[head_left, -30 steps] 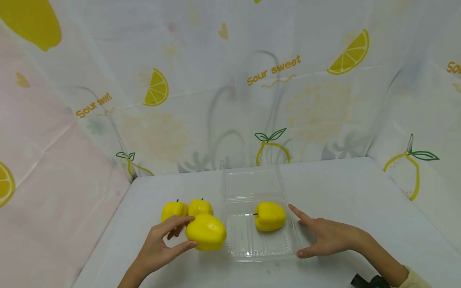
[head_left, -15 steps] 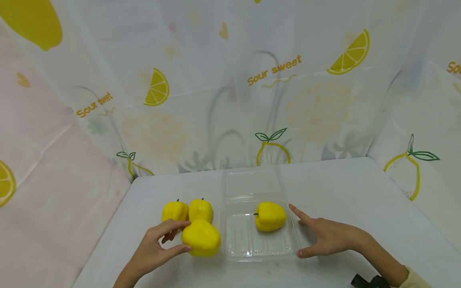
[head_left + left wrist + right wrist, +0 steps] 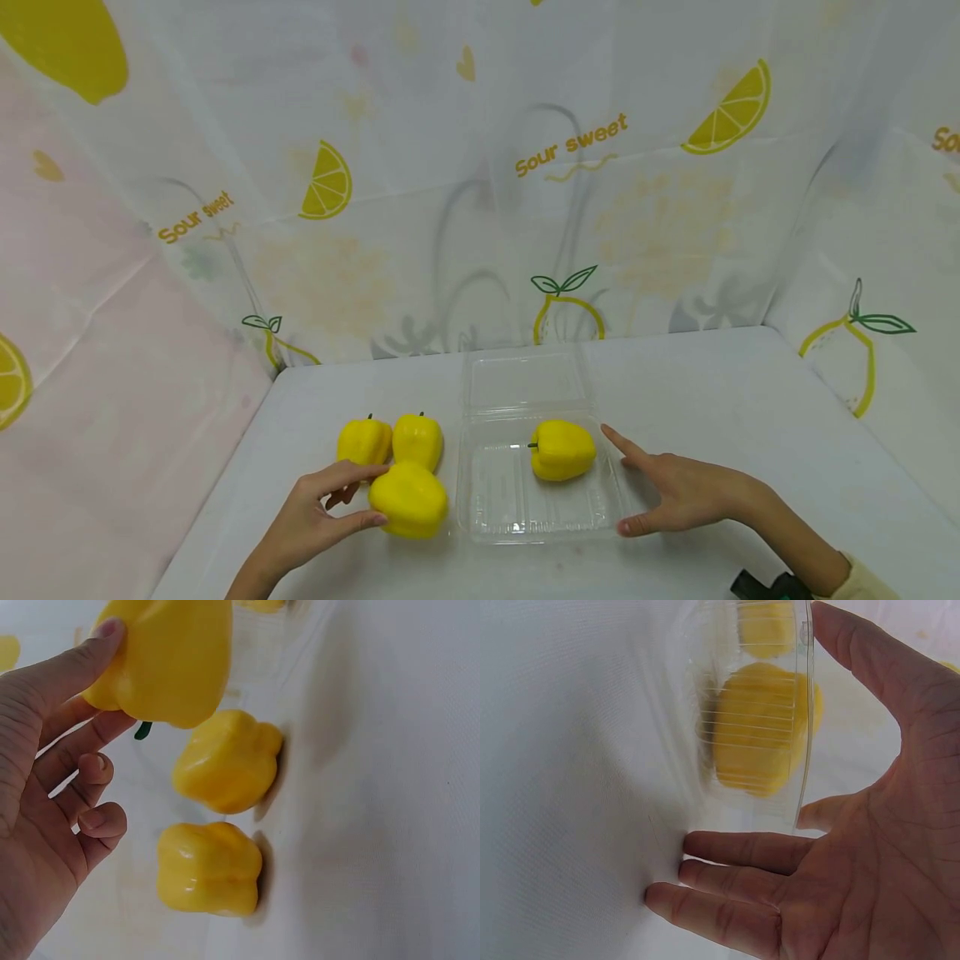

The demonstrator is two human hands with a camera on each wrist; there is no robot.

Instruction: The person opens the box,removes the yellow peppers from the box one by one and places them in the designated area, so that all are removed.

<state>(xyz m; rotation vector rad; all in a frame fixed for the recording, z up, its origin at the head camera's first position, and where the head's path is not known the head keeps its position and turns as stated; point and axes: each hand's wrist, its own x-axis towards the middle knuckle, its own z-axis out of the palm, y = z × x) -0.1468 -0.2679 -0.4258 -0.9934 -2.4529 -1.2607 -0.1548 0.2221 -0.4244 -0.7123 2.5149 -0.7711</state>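
My left hand [image 3: 309, 510] pinches a yellow bell pepper [image 3: 410, 502] between thumb and fingers, left of the clear plastic clamshell container [image 3: 498, 508]. In the left wrist view this pepper's green stem points down and its shadow falls apart from it on the table. Two more yellow bell peppers, one farther left [image 3: 364, 441] and one beside it [image 3: 417, 440], stand behind the held one, stems up. Another bell pepper [image 3: 562, 450] lies on its side in the container's base. At the right wall my right hand [image 3: 675, 493] spreads its fingers, thumb and forefinger at the rim [image 3: 808, 712].
The container's lid [image 3: 527, 382] lies folded back toward the rear of the white table [image 3: 690, 392]. A lemon-print cloth [image 3: 480, 208] hangs behind and at both sides. Near the right forearm is a black object [image 3: 772, 586] at the bottom edge.
My left hand has moved left and slightly toward me with the pepper, away from the container, turning the pepper somewhat. The right hand has stayed in place.
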